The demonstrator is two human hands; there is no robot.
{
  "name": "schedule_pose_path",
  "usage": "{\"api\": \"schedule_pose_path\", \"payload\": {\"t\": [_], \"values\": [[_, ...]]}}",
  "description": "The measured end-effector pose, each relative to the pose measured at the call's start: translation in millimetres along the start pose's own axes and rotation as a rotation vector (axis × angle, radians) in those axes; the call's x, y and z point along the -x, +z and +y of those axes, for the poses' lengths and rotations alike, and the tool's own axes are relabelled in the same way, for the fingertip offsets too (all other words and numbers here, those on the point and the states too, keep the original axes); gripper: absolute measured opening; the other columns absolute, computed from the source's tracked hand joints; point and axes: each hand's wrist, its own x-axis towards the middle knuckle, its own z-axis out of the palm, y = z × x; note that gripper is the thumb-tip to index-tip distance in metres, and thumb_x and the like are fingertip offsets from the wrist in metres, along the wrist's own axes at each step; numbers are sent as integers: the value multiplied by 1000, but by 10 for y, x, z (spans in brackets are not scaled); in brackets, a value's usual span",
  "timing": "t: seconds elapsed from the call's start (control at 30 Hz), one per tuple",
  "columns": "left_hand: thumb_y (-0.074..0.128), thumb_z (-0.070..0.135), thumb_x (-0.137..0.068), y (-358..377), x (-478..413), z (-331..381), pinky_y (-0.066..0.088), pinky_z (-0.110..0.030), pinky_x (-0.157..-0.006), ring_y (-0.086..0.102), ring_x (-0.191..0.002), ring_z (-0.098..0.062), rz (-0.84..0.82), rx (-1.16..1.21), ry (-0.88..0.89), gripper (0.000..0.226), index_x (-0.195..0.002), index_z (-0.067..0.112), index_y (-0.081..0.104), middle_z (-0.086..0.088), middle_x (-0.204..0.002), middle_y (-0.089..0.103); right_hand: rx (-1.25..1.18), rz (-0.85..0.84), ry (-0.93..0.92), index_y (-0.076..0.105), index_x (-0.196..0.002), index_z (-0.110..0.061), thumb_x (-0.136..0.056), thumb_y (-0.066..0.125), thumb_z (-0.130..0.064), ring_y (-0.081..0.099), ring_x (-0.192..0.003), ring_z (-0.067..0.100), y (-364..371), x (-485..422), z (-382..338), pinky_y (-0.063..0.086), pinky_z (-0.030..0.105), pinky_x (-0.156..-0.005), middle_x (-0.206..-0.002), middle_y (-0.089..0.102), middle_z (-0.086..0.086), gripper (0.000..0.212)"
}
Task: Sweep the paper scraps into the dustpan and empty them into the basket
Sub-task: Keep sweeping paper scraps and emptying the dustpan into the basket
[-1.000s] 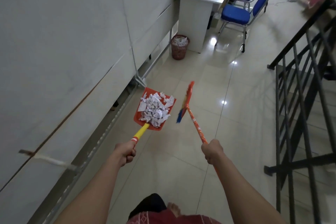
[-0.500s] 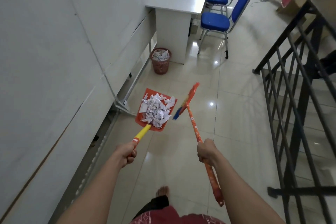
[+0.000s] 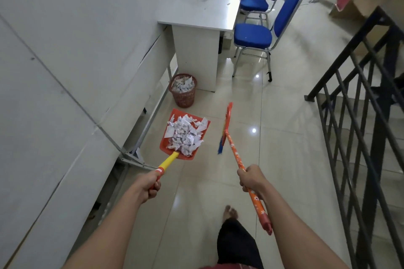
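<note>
My left hand (image 3: 148, 186) grips the yellow handle of an orange dustpan (image 3: 164, 145), held level above the floor. White crumpled paper scraps (image 3: 184, 135) are heaped in its pan. My right hand (image 3: 251, 177) grips the orange patterned handle of a broom (image 3: 226, 124), whose head with blue bristles is lifted off the floor, to the right of the dustpan. A red mesh basket (image 3: 184, 95) with paper in it stands on the floor just beyond the dustpan, beside the wall and the desk.
A white wall (image 3: 65, 61) runs along the left with a metal bracket (image 3: 133, 159) at its foot. A white desk (image 3: 201, 11) and two blue chairs (image 3: 255, 35) stand behind the basket. A black stair railing (image 3: 360, 105) closes off the right. My bare foot (image 3: 229, 213) is on the tiles.
I have walked forward along the wall. The basket, desk and chairs are much nearer. Dustpan and broom stay held the same way in front of me.
</note>
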Motion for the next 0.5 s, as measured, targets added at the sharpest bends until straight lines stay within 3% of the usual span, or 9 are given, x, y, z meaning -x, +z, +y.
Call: {"api": "schedule_pose_path", "payload": {"t": [0.17,0.5], "values": [[51,19,-100,480,-239,670,16,-6,-34,32,-28,0,49,63,-26,18,-83,14,50,2,-48,40,187,-15,-75,54,-87,0,-90,51,-17,53,-51,20,-540,-708,-552,48,27,-47,-72,55,11,17],[47,15,-101,1066,-858,1881,17,-6,-32,32,-26,0,166,187,-17,14,-87,13,48,-1,-60,38,358,-58,-267,55,-73,-6,-89,47,-16,56,-48,20,-1176,-1998,-1803,50,28,-47,-65,58,8,21]]}}
